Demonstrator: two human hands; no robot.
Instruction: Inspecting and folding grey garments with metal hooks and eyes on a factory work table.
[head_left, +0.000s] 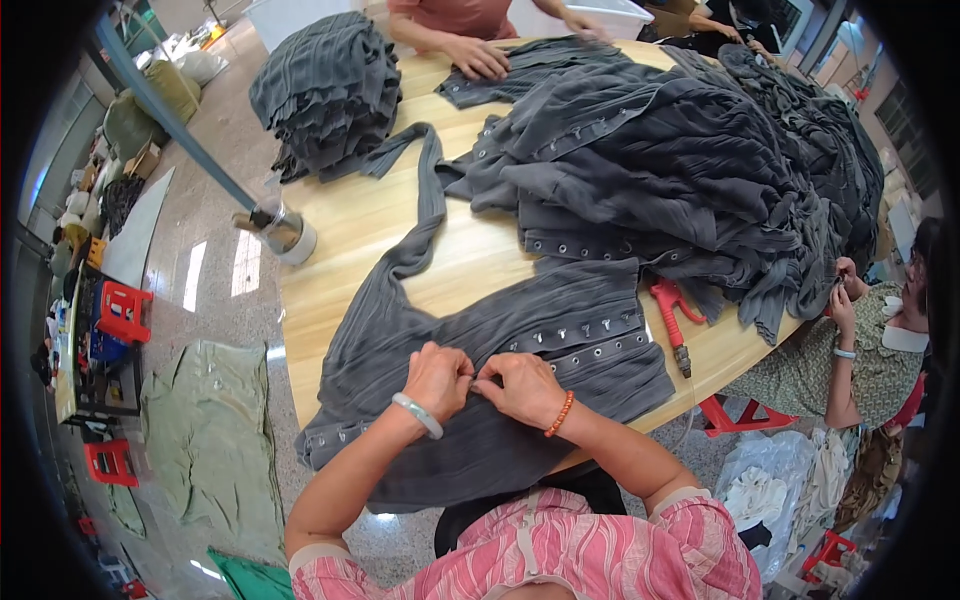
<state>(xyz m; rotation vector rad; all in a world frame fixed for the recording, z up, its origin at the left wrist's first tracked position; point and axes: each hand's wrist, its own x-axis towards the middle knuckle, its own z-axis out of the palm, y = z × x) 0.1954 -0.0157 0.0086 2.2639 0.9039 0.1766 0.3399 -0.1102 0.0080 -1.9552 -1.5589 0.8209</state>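
A dark grey garment (pixel 450 470) with crinkled fabric lies spread at the near edge of the table. Strips of metal hooks (pixel 565 333) and eyelets (pixel 600 352) run across its right part. Over its middle, my left hand (pixel 438 380) and my right hand (pixel 523 388) meet, fingertips pinched together on the garment's strip. The exact bit between the fingertips is hidden. A long strap of the same cloth (pixel 428 215) trails from the garment toward the far side.
A big heap of grey garments (pixel 680 160) covers the table's right half; a folded stack (pixel 325 95) stands far left. Right of my work lies a red air gun (pixel 670 305) with a hose. A cup of tools (pixel 287 235) sits at the left edge. Co-workers handle garments opposite and at right.
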